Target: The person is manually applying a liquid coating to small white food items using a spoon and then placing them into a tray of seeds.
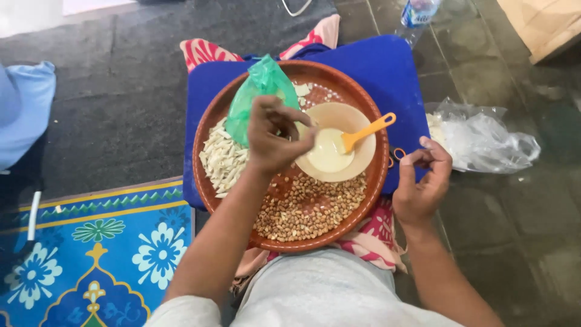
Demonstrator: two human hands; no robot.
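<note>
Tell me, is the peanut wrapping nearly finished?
Not nearly. A pile of pale finished-looking pieces lies on the round tray. The left hand pinches something small beside the green bag; the right hand rests at the tray's edge. A big heap of peanuts and the bowl of white paste remain.

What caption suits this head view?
Left hand lifts a green bag above a peanut-filled tray; right hand rests beside it.
</note>
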